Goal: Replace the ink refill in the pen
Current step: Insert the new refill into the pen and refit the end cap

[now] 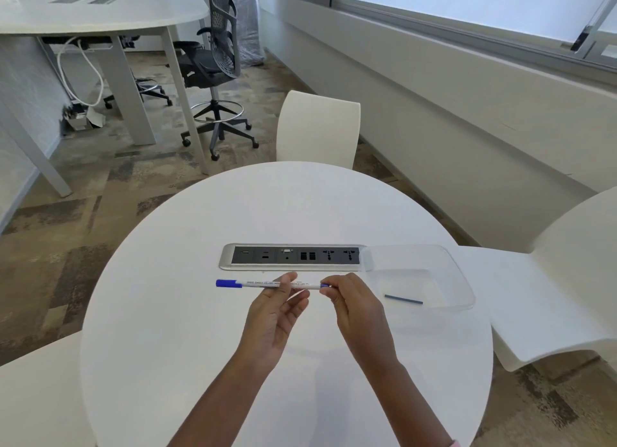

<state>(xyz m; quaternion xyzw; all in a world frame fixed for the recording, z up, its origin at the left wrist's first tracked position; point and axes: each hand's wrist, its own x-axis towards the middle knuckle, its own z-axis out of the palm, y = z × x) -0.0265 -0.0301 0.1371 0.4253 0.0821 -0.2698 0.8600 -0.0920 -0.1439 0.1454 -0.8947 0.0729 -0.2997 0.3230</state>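
A: State the grip condition.

B: The left hand pinches the white plastic pen with blue cap near the middle of its barrel, thumb and fingers closed on it from below. The right hand is closed on the blue end plug at the right end of the same pen, fingertips clamped around it.

A: Pen orientation?

B: Roughly horizontal, held above the tabletop. The capped end points left and projects well clear of the left hand. Printed text runs along the barrel; it is too small to read.

A: Location of the refill?

B: A thin blue ink refill lies flat inside the clear shallow plastic tray, to the right of the right hand and apart from it. Whether another refill sits inside the pen barrel cannot be determined.

A: Supporting surface?

B: A round white table. The tray rests on its right side. Just beyond the pen, a recessed silver-framed power and data socket panel is set into the tabletop, with the tray's left edge touching or overlapping its right end.

A: Surroundings?

B: White moulded chairs stand around the table. A black mesh office chair stands beside a white desk at the far left.
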